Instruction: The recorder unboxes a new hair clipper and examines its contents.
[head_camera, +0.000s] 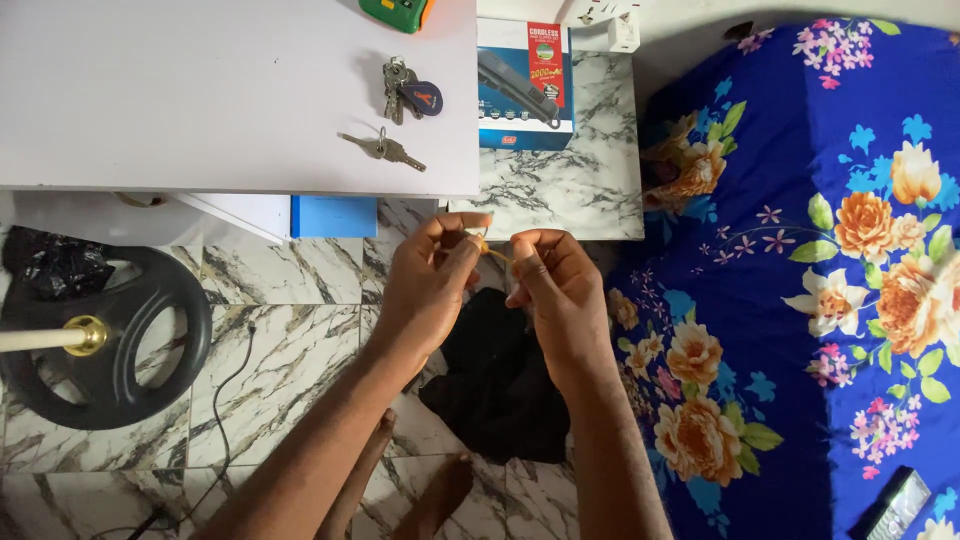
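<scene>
Here both hands pinch a small yellow band (488, 247) between them: left hand (432, 280) at its nine o'clock, right hand (556, 290) at three o'clock, fingertips closed on its ends, its length running left-right, below the table (200, 120).

A white worktop (200, 110) carries a bunch of metal keys with a dark blue fob (408, 92) and a single loose key (385, 150), with a blue-and-red cardboard box (524, 85) just beside its edge. The marble-patterned tiled floor (290, 340) bears a black weight plate (105, 335) and crumpled black cloth (500, 385). A blue floral bedsheet (800, 300) covers the bed, a dark remote (895, 508) lying on it.
</scene>
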